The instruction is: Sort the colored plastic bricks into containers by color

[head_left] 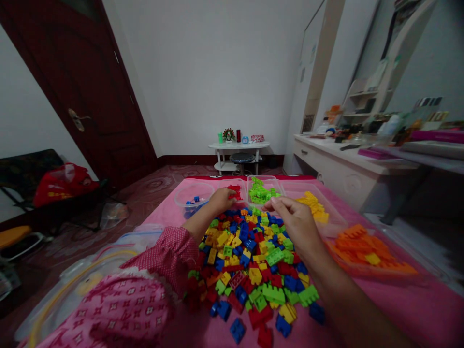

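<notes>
My left hand [223,199] reaches to the near edge of a clear box [222,184] with red bricks [235,192]. Its fingers are partly apart, and I see nothing held in them. My right hand [290,211] is near the clear box [264,179] of light green bricks [260,192]. Thumb and fingertips come together there in a pinch; whatever is between them is too small to make out. Below both hands spreads a large pile of mixed toy building bricks [250,256] in red, blue, yellow and green.
A round clear tub [177,195] holds blue bricks [192,209]. To the right are yellow bricks [314,207] in a clear tray and orange bricks [358,246] in another, with one yellow piece on top. Clear lidded containers [90,270] lie at left on the pink cloth [366,304].
</notes>
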`<state>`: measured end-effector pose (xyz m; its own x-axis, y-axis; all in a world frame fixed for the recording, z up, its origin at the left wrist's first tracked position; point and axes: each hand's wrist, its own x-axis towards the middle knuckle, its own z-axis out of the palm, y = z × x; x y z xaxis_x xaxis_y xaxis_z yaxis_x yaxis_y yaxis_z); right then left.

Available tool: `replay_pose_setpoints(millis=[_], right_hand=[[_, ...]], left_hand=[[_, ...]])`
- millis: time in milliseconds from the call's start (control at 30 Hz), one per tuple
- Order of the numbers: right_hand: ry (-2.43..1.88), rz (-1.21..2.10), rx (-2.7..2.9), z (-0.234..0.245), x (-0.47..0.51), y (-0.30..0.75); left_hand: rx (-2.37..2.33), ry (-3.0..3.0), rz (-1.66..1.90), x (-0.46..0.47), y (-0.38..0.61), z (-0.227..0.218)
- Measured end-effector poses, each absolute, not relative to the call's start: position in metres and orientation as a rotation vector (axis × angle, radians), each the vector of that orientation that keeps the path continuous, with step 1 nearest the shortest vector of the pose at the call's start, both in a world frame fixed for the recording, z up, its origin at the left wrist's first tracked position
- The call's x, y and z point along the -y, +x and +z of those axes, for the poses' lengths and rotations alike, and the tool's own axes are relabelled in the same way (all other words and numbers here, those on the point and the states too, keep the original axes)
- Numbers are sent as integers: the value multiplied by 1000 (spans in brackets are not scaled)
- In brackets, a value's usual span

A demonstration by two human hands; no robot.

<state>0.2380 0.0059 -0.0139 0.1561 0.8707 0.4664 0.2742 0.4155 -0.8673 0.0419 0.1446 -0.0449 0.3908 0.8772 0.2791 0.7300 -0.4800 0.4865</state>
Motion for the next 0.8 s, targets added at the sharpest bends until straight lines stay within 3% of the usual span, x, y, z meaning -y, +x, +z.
replay_pose_setpoints(millis=[100, 233, 500, 800], right_hand=[[-1187, 611, 1537, -15, -8, 242], [-1337, 619, 1824, -23, -10, 244], [-1706, 351, 2166, -39, -4, 234], [-1676, 153, 2033, -47, -14, 236]], left_hand=[[-1367, 2350, 851, -116, 45, -37], [-1220, 2367, 754, -70, 46, -35], [-1064, 2512, 703, -41, 49, -52], [-1918, 2389, 701, -46, 29, -46]])
